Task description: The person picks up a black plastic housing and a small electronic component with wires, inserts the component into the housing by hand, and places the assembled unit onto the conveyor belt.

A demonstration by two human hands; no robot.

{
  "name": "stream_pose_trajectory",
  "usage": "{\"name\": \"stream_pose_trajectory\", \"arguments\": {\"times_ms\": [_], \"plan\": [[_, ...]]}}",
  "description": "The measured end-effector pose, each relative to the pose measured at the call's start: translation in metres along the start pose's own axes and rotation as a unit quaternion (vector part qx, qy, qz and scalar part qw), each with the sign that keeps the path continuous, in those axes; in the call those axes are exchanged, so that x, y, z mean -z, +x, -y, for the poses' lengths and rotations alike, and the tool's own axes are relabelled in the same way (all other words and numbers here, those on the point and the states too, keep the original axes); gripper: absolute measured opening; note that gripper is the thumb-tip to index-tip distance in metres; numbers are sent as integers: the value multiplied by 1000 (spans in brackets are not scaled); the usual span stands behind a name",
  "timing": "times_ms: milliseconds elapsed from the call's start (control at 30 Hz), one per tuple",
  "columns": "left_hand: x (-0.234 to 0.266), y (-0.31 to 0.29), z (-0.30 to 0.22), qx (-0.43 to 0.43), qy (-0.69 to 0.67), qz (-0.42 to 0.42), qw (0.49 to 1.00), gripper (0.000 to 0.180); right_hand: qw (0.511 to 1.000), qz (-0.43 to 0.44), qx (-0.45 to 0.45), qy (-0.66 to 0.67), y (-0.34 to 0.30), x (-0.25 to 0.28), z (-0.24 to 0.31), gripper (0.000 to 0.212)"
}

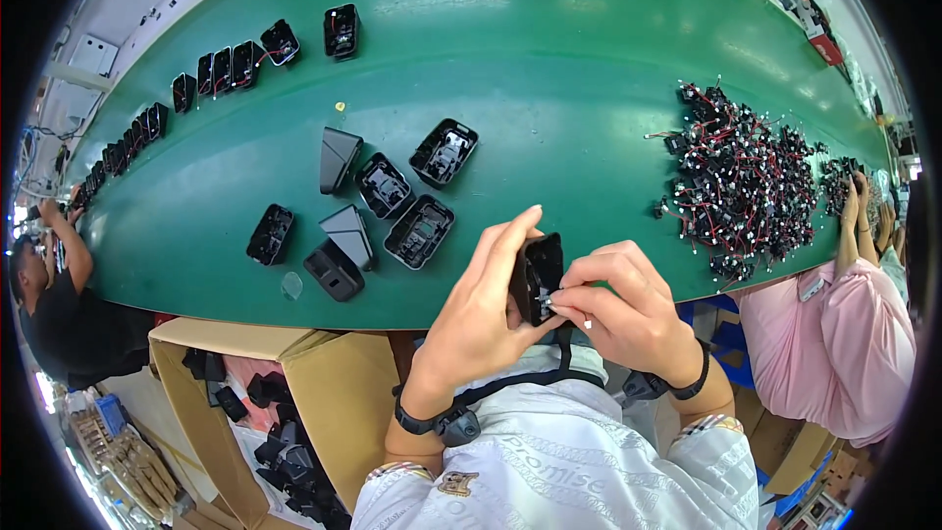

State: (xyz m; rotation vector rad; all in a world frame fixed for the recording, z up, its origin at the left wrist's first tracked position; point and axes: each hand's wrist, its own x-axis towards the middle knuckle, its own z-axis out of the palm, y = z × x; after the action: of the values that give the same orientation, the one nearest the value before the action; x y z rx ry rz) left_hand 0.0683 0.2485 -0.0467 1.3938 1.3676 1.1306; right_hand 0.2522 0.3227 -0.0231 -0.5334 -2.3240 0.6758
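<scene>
My left hand (471,309) is wrapped round an open black plastic housing (541,260), holding it tilted up just over the table's near edge. The thumb and fingers of my right hand (628,309) are pinched together at the housing's opening, on a small silvery-white part (547,302). Its exact kind is too small to tell. To the left of my hands lie open black housings (419,232) with fittings inside, and wedge-shaped black housings (340,159) resting on their sides or faces.
A pile of black parts with red wires and white connectors (741,186) covers the table's right side. Finished-looking rows of housings (223,70) run along the far left. Below the table edge stands a cardboard box (343,412) of black parts. People work at both sides.
</scene>
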Motion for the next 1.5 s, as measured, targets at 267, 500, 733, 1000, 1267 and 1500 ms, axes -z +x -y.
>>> {"name": "stream_pose_trajectory", "arguments": {"times_ms": [267, 500, 733, 1000, 1267, 1500], "plan": [[4, 2, 5, 31, -9, 18, 999, 95, 988, 126, 76, -40, 15, 8, -4, 34], [-3, 13, 10, -2, 21, -24, 1000, 86, 990, 77, -89, 79, 11, -10, -27, 28], [-7, 21, 13, -34, -6, -82, 996, 99, 960, 136, -113, 216, 23, 4, -34, 50], [31, 12, 24, -129, -65, -24, 989, 103, 970, 228, 55, 64, 70, 7, -37, 45], [58, -33, 3, -118, 41, -315, 941, 48, 984, 52, 127, -117, 237, -67, -125, 29], [43, -33, 22, -127, 320, -297, 891, 37, 988, 108, 32, -104, 269, -134, -179, 38]]}}
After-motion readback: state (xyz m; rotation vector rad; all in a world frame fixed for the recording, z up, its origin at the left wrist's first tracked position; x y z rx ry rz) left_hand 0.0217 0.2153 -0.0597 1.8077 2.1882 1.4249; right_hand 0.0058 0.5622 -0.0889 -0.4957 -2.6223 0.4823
